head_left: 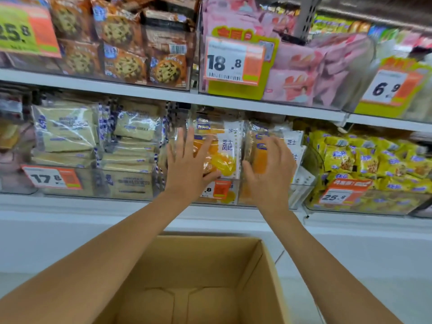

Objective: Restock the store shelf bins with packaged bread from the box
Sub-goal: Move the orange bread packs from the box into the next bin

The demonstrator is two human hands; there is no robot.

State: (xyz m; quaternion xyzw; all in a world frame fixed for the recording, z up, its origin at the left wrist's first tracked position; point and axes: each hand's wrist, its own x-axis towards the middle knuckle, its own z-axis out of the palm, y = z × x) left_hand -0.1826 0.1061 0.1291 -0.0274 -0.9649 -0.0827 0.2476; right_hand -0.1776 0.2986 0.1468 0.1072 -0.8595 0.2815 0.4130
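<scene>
The open cardboard box (205, 272) sits nearest, below both forearms. Above it, the left hand (188, 167) has straight, spread fingers (190, 139) pressed flat on an orange bread pack (225, 155), which stands upright under and just right of the fingertips. The right hand (271, 174) lies with bent fingers against a neighbouring pack (256, 136); blur hides whether they clasp it. Both packs stand in the clear bin (297, 195) behind the palms.
</scene>
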